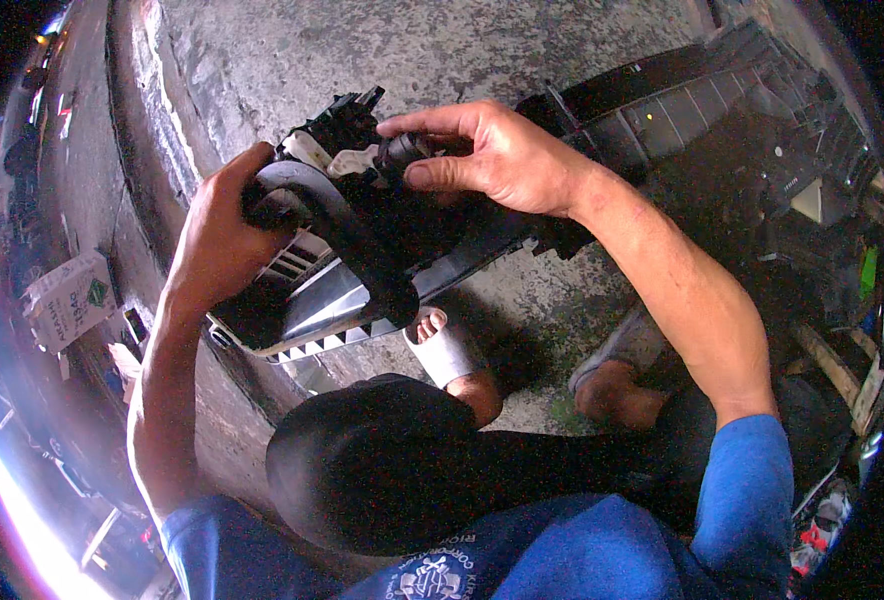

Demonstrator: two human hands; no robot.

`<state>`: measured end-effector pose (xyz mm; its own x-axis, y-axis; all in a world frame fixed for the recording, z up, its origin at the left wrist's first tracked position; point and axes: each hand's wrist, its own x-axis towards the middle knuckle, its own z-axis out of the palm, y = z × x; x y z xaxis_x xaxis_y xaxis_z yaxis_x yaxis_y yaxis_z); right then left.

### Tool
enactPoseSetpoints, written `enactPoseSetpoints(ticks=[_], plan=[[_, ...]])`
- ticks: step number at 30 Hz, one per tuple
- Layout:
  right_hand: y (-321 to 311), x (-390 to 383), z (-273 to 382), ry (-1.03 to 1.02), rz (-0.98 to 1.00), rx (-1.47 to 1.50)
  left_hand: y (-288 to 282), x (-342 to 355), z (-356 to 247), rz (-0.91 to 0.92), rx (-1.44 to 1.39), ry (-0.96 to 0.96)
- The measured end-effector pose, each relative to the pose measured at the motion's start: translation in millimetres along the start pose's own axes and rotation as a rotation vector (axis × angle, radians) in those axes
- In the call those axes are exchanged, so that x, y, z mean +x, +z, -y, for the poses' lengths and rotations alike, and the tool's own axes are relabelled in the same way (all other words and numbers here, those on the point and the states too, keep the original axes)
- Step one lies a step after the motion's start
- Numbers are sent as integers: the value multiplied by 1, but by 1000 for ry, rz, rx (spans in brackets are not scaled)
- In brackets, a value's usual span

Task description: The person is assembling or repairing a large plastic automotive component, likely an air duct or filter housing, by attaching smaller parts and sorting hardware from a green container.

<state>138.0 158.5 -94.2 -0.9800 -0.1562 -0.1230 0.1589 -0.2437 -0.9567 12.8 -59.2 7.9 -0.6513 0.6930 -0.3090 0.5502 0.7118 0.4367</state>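
A large black plastic assembly [372,260] with a curved duct-like arm lies across my front, with vents along its lower side. My left hand [224,225] grips its upper left end, fingers curled round the black plastic, some hidden. My right hand [497,160] holds a small round black component [402,150] on top of the assembly between thumb and fingers, with the index finger extended over it. White plastic levers [347,160] sit between my hands, beside black fittings [352,110] at the top edge.
A stained concrete floor [412,40] lies under the work, with my sandalled feet below it. A long black plastic piece [682,110] extends to the upper right among other dark parts. A white printed box [72,300] is at left; wooden slats [832,370] are at right.
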Motion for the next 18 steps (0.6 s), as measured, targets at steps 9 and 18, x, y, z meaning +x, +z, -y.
enactPoseSetpoints(ticks=[9,18], plan=[[2,4,-3,-59,-26,-124,0,0,1,-9,-5,-10],[3,3,-3,11,-46,-62,0,1,5,8,-15,-21]])
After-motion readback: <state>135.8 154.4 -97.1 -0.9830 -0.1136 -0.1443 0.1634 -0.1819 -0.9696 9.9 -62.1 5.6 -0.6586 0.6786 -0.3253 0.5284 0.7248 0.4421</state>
